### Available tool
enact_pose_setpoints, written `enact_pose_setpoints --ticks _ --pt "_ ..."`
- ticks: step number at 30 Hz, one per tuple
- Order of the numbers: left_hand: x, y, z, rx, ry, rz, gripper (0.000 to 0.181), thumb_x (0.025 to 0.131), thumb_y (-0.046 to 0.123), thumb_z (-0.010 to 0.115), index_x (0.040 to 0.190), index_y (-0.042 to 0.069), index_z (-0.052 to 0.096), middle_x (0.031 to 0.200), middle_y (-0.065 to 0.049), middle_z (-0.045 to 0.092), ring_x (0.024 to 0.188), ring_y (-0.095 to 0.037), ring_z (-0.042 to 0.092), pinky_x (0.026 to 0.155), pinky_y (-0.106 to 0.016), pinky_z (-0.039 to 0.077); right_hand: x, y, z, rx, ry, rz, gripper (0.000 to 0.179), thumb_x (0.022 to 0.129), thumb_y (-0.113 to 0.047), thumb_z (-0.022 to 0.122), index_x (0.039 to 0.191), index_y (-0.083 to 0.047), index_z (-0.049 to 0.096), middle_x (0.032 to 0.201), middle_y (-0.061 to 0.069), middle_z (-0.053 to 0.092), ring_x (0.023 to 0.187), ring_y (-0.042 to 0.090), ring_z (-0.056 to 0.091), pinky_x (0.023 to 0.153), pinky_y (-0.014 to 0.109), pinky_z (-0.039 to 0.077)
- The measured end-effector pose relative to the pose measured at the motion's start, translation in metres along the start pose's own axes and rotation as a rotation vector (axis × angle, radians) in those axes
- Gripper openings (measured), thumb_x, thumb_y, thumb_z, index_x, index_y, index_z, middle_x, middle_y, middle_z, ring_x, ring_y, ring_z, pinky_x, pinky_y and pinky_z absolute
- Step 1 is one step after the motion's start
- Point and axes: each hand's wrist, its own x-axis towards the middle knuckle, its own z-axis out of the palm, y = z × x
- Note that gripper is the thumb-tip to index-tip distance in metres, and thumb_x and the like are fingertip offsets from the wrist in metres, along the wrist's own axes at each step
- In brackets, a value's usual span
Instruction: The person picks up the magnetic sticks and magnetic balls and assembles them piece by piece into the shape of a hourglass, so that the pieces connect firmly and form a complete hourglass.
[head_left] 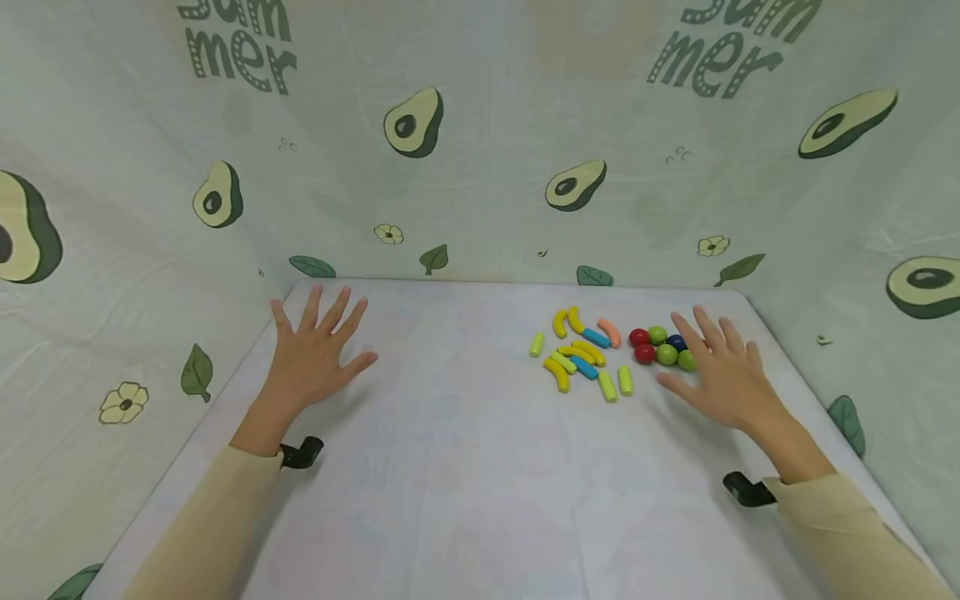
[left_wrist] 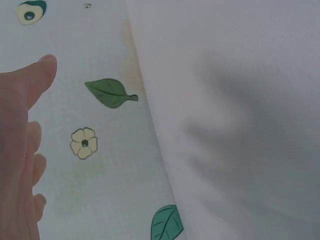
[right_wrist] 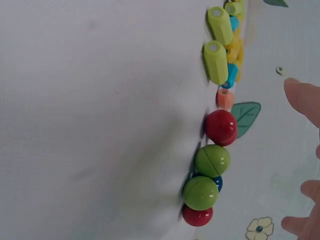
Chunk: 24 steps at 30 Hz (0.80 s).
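Note:
My left hand (head_left: pixel 306 360) hovers over the left part of the white table (head_left: pixel 450 483), fingers spread and nothing held. Its thumb and fingertips edge into the left wrist view, with a shadow on the table. On the right, my right hand (head_left: pixel 727 379) is also spread and holds nothing. Its fingers partly cover a cluster of shiny balls: red (head_left: pixel 644 354), green (head_left: pixel 666 355) and dark blue (head_left: pixel 676 342). Left of them lie yellow banana-shaped pieces (head_left: pixel 557 374), light green sticks (right_wrist: pixel 216 62), blue sticks (head_left: pixel 584 367) and one salmon curved piece (head_left: pixel 610 332).
A pale cloth (head_left: pixel 480 125) printed with avocados, leaves and flowers rises behind the table and along both sides. Black wrist-worn devices (head_left: pixel 302 452) show at both cuffs. The small pieces lie close together, some touching, right of the table's middle.

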Motion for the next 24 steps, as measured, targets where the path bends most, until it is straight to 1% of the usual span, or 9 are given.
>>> enact_pose_setpoints --ticks 6,10,14,18,22,24 --pt "0.008 0.008 -0.003 0.008 0.009 0.056 0.093 0.099 0.072 0.053 0.172 0.023 0.019 0.178 -0.009 0.013 0.163 -0.044 -0.002 0.114 -0.080 -0.019 0.011 -0.002 -0.002 0.031 -0.022 -0.045 0.102 0.095 -0.046 0.077 0.171 -0.015 0.017 0.172 0.030 0.017 0.147 0.063 0.023 0.104 0.090 0.026" --pt "0.013 0.016 -0.006 -0.018 0.001 0.089 0.093 0.100 0.072 0.052 0.171 0.023 0.019 0.178 -0.008 0.013 0.163 -0.044 0.001 0.115 -0.080 -0.017 0.018 -0.002 -0.004 0.086 -0.070 -0.064 0.098 0.096 -0.038 0.079 0.170 -0.013 0.021 0.168 0.032 0.024 0.145 0.062 0.028 0.101 0.090 0.030" --pt "0.019 0.026 -0.006 -0.038 -0.018 0.129 0.092 0.100 0.073 0.051 0.172 0.025 0.018 0.178 -0.006 0.012 0.164 -0.043 0.002 0.117 -0.082 -0.010 0.024 -0.002 -0.002 0.136 -0.110 -0.081 0.092 0.095 -0.031 0.082 0.167 -0.010 0.028 0.165 0.033 0.028 0.144 0.061 0.031 0.102 0.085 0.037" --pt "0.025 0.036 -0.007 -0.061 -0.036 0.176 0.092 0.101 0.074 0.049 0.172 0.025 0.016 0.179 -0.005 0.012 0.164 -0.041 0.002 0.118 -0.082 -0.006 0.029 0.002 0.002 0.190 -0.112 -0.106 0.084 0.094 -0.021 0.083 0.163 -0.006 0.037 0.161 0.033 0.033 0.142 0.058 0.036 0.105 0.078 0.042" --pt "0.029 0.046 -0.008 -0.082 -0.041 0.217 0.092 0.101 0.072 0.051 0.172 0.025 0.018 0.178 -0.006 0.015 0.164 -0.041 0.006 0.119 -0.083 0.002 0.035 0.005 0.007 0.236 -0.106 -0.123 0.076 0.093 -0.015 0.083 0.158 -0.003 0.044 0.156 0.032 0.040 0.139 0.053 0.042 0.106 0.074 0.045" --pt "0.032 0.051 -0.006 -0.095 -0.048 0.235 0.090 0.102 0.071 0.051 0.172 0.025 0.017 0.178 -0.005 0.015 0.164 -0.041 0.008 0.120 -0.082 0.007 0.038 0.006 0.010 0.251 -0.116 -0.113 0.073 0.094 -0.014 0.082 0.156 -0.003 0.047 0.153 0.031 0.043 0.136 0.051 0.045 0.106 0.072 0.046"
